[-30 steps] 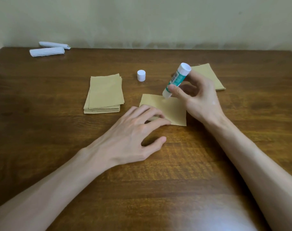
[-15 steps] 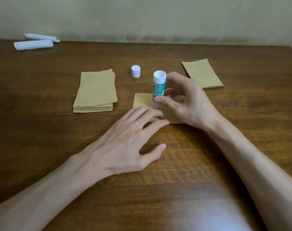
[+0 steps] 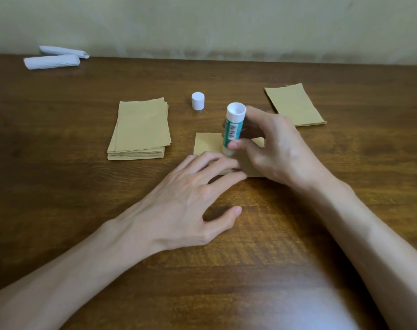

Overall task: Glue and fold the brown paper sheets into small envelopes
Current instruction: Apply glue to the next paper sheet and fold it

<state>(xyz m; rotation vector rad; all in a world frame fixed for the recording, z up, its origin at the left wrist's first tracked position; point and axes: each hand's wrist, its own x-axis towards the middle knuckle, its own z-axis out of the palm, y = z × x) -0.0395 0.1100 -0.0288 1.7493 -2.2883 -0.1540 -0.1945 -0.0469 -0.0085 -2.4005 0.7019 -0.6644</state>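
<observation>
A brown paper sheet point(image 3: 206, 144) lies flat at the table's middle. My left hand point(image 3: 190, 201) rests with straight fingers on its near edge, pinning it down. My right hand point(image 3: 274, 148) grips a green-and-white glue stick point(image 3: 232, 128), held nearly upright with its lower end on the sheet near my left fingertips. A stack of brown sheets point(image 3: 140, 129) sits to the left. A thinner pile of brown paper point(image 3: 295, 106) lies at the back right.
The glue stick's white cap point(image 3: 198, 100) stands behind the sheet. Two white rolled bundles point(image 3: 52, 60) lie at the far left by the wall. The wooden table point(image 3: 59, 198) stretches bare toward me.
My right hand brought the glue stick from a tilt at the sheet's far edge to nearly upright, closer to my left fingers. My left hand stayed on the sheet.
</observation>
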